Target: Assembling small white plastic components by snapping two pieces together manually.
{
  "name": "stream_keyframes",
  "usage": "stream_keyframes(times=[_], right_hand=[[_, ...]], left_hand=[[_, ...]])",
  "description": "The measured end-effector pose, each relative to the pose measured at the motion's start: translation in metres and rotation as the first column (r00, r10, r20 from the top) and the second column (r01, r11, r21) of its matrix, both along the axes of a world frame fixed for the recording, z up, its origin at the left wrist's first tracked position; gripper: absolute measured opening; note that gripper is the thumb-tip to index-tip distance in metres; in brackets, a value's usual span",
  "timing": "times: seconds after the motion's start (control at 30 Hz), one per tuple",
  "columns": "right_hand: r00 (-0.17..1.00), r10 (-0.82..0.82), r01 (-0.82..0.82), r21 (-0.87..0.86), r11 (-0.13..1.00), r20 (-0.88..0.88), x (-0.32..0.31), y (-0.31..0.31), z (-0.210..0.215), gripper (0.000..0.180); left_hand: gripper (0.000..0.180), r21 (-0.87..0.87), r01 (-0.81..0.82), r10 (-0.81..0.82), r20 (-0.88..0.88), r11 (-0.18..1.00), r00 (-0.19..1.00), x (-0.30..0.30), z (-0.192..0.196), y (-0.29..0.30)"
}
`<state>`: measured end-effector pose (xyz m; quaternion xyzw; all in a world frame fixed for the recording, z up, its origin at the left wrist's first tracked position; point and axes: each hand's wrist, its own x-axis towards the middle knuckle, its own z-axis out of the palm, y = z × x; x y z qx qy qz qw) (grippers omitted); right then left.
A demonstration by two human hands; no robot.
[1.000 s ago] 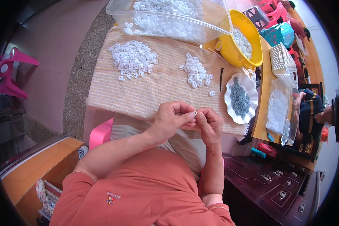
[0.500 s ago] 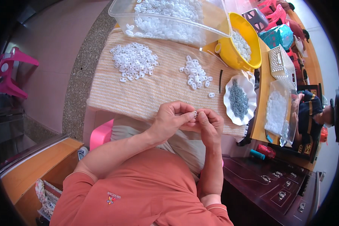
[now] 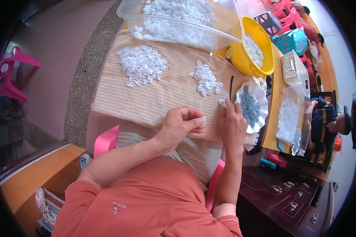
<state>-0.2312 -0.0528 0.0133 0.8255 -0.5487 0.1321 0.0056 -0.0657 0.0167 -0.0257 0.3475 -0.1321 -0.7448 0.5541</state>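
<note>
My left hand (image 3: 182, 121) is closed in a pinch over the towel-covered table edge, holding a small white plastic piece (image 3: 204, 119) between thumb and forefinger. My right hand (image 3: 234, 123) reaches forward over the towel with its fingers stretched out. Its forefinger tip meets a lone white two-holed oval piece (image 3: 221, 102); no firm grip on it shows. Just beyond lies a small pile of similar oval pieces (image 3: 204, 81). To the right of that hand, a white wavy-rimmed dish (image 3: 261, 93) holds a heap of small grey metal parts (image 3: 249, 107).
A larger pile of white pieces (image 3: 141, 65) lies at the left. Behind stand a clear plastic bin (image 3: 124, 15) of white parts and a yellow tub (image 3: 271, 55). A thin black strip (image 3: 231, 87) lies near the dish. Another person (image 3: 327, 118) sits at the far right.
My right hand has parted from the left and moved forward and right to the lone oval piece. My left hand keeps its pinch in about the same place.
</note>
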Motion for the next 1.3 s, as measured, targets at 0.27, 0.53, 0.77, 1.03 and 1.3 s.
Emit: stream_keyframes(times=[0.27, 0.53, 0.77, 1.03, 1.3], right_hand=[[0.997, -0.029, 0.043, 0.194, 0.980, -0.074, 0.013, -0.005, 0.007, 0.010], [0.989, 0.048, -0.072, 0.172, 0.982, 0.143, -0.002, -0.003, -0.009, 0.011], [0.959, 0.140, -0.172, 0.117, 0.978, 0.245, -0.006, 0.004, -0.002, 0.009], [0.967, 0.167, -0.197, 0.144, 0.970, 0.195, -0.013, 0.005, -0.004, 0.014], [0.965, 0.187, -0.238, 0.312, 0.920, 0.184, -0.016, 0.008, 0.014, 0.020]], left_hand=[[0.013, 0.014, 0.000, 0.000, -0.015, 1.000, 1.000, 0.002, 0.002, 0.000], [0.012, 0.024, -0.004, 0.004, -0.001, 1.000, 1.000, 0.003, 0.004, -0.001], [0.012, 0.024, -0.013, 0.013, 0.010, 1.000, 1.000, 0.005, 0.010, -0.002], [0.010, 0.021, -0.046, 0.046, 0.010, 0.999, 0.999, 0.004, 0.007, -0.003], [0.010, 0.021, -0.037, 0.037, 0.001, 0.999, 0.999, 0.004, 0.006, -0.003]])
